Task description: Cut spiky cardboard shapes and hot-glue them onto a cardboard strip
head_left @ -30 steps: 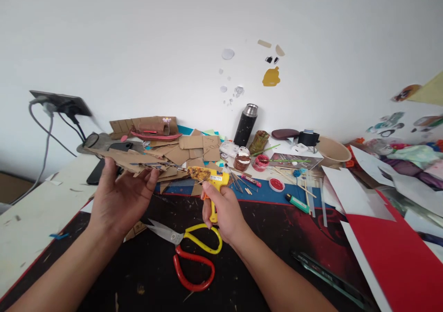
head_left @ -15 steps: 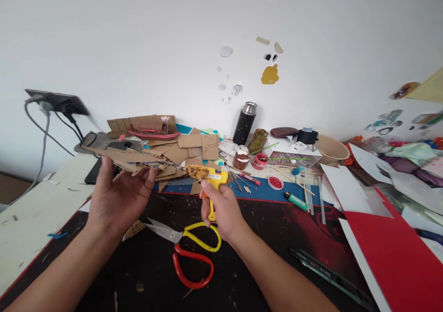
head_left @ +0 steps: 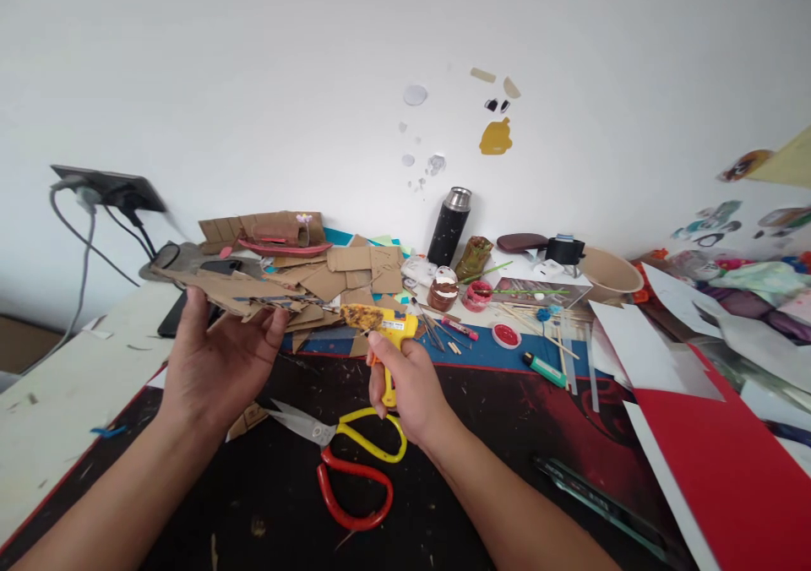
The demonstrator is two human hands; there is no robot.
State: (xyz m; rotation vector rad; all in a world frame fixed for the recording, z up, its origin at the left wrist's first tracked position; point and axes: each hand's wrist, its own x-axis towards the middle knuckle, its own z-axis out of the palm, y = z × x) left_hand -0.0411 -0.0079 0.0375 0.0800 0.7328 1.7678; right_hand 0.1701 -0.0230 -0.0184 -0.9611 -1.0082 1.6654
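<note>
My left hand point(head_left: 221, 360) is closed on a piece of cardboard point(head_left: 228, 288), the thumb at its near edge and the fingers beneath it. The piece is held up above the mat and tilted. My right hand point(head_left: 405, 381) grips a yellow hot glue gun point(head_left: 396, 326) by its handle. Its stained nozzle end points left at the cardboard's right end; whether the tip touches cannot be made out. Below the hands lie scissors point(head_left: 323, 436) with one yellow and one red handle, blades spread apart. A small cardboard scrap point(head_left: 247, 420) rests beside the blades.
Behind the hands are cardboard scraps point(head_left: 351, 258) and a pink model boat point(head_left: 285, 246). A black flask point(head_left: 449, 225), paint jars point(head_left: 442, 290) and a green cutter point(head_left: 546, 370) stand or lie centre right. Red card point(head_left: 735, 436) covers the right side; a wall socket point(head_left: 111, 187) is at left.
The whole view has shifted very slightly. Both hands keep their grip, and the cardboard and glue gun stay in nearly the same place.
</note>
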